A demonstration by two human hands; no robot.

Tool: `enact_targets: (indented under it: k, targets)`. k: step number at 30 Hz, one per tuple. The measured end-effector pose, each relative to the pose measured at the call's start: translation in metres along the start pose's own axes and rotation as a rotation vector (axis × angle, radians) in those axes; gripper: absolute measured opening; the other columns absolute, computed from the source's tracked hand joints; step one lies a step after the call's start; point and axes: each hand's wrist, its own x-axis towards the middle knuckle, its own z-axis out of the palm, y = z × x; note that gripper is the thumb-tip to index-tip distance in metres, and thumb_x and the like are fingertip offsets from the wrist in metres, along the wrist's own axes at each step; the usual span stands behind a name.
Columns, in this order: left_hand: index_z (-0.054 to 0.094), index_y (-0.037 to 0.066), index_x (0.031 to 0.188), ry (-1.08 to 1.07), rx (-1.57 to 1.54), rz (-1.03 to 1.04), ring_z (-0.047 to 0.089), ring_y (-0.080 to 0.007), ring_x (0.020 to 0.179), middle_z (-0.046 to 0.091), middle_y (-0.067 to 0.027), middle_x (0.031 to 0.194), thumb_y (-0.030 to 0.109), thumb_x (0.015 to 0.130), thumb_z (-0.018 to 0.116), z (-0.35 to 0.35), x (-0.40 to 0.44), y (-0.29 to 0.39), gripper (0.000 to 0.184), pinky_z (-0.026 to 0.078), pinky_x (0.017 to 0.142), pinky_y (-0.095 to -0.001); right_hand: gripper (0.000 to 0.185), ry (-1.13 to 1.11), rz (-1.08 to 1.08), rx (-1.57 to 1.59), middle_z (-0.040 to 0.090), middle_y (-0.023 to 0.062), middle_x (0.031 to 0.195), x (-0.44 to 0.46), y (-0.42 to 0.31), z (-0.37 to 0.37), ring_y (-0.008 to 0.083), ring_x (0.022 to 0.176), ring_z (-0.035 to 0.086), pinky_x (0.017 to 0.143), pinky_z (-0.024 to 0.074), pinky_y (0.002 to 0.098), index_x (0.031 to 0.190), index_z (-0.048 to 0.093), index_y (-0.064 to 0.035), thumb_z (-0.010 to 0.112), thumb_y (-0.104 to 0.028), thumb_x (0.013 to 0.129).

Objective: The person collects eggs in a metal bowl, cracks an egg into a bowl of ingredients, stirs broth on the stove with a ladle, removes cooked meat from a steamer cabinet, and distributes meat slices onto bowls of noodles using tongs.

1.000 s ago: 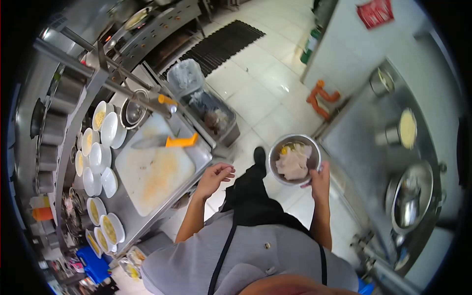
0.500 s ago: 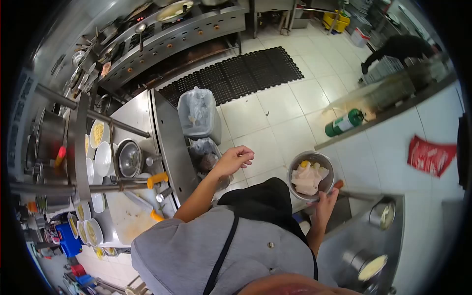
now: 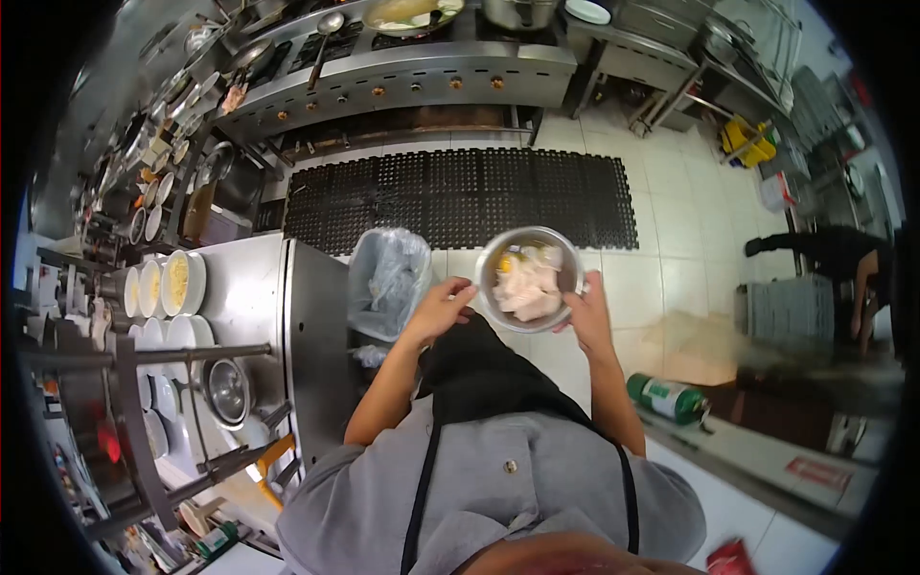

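A round metal bowl [image 3: 487, 309] is in front of my body, over the floor. In it lie pale pieces that look like raw meat [image 3: 529, 289], with something yellow beside them. My right hand [image 3: 586, 316] grips the bowl's right rim. Near the bowl's left rim is my left hand [image 3: 445, 309], its fingers bent and a little apart with nothing visible in them; whether a fingertip touches the rim I cannot tell.
A long stove [image 3: 422, 81] with a large pan [image 3: 407, 13] stands ahead, behind a black floor mat [image 3: 460, 199]. A lined bin [image 3: 388, 283] and a steel counter [image 3: 254, 278] with white bowls [image 3: 182, 283] are left. A person [image 3: 834, 254] bends over at right, beyond a green cylinder [image 3: 669, 399].
The view has turned from the counters toward the stove. My right hand has carried the bowl round to the front of my body, and my left hand is now close to its rim.
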Motion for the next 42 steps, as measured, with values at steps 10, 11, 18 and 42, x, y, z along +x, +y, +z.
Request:
enact_targets:
  k: [10, 11, 18, 42]
  targets:
    - [0.057, 0.003, 0.078, 0.665, -0.441, 0.186, 0.060, -0.0107, 0.062, 0.060, -0.0036, 0.073, 0.003, 0.080, 0.062, -0.162, 0.129, 0.058, 0.005, 0.055, 0.056, -0.0277, 0.028, -0.670, 0.150, -0.161, 0.054, 0.0125, 0.097, 0.313, -0.031, 0.197, 0.0189, 0.066, 0.063, 0.039, 0.0541, 0.0307, 0.111, 0.038, -0.0048, 0.052, 0.000, 0.086]
    - [0.057, 0.003, 0.079, 0.733, -0.452, 0.182, 0.058, -0.0097, 0.060, 0.060, -0.0032, 0.073, 0.002, 0.079, 0.061, -0.181, 0.130, 0.062, 0.005, 0.053, 0.054, -0.0272, 0.027, -0.737, 0.169, -0.224, 0.056, 0.0116, 0.096, 0.333, -0.034, 0.219, 0.0181, 0.066, 0.063, 0.041, 0.0541, 0.0291, 0.111, 0.039, -0.0060, 0.054, -0.003, 0.089]
    - [0.054, 0.006, 0.077, 1.327, -0.477, 0.110, 0.051, -0.0077, 0.057, 0.055, -0.0012, 0.069, 0.005, 0.080, 0.062, -0.249, 0.092, 0.081, 0.008, 0.047, 0.050, -0.0239, 0.033, -1.125, 0.241, -0.307, 0.062, 0.0112, 0.086, 0.461, -0.045, 0.335, 0.0151, 0.057, 0.062, 0.045, 0.0514, 0.0300, 0.110, 0.045, -0.0033, 0.063, -0.023, 0.091]
    - [0.057, -0.004, 0.097, 2.401, -0.509, -0.406, 0.063, -0.0209, 0.076, 0.064, -0.0178, 0.091, 0.038, 0.095, 0.057, -0.274, 0.057, 0.024, 0.042, 0.055, 0.060, -0.0317, 0.090, -0.562, 0.604, -0.188, 0.050, 0.0189, 0.133, 0.836, 0.084, 0.733, 0.0351, 0.111, 0.049, 0.093, 0.0408, 0.0512, 0.138, 0.044, -0.0050, 0.074, -0.054, 0.069]
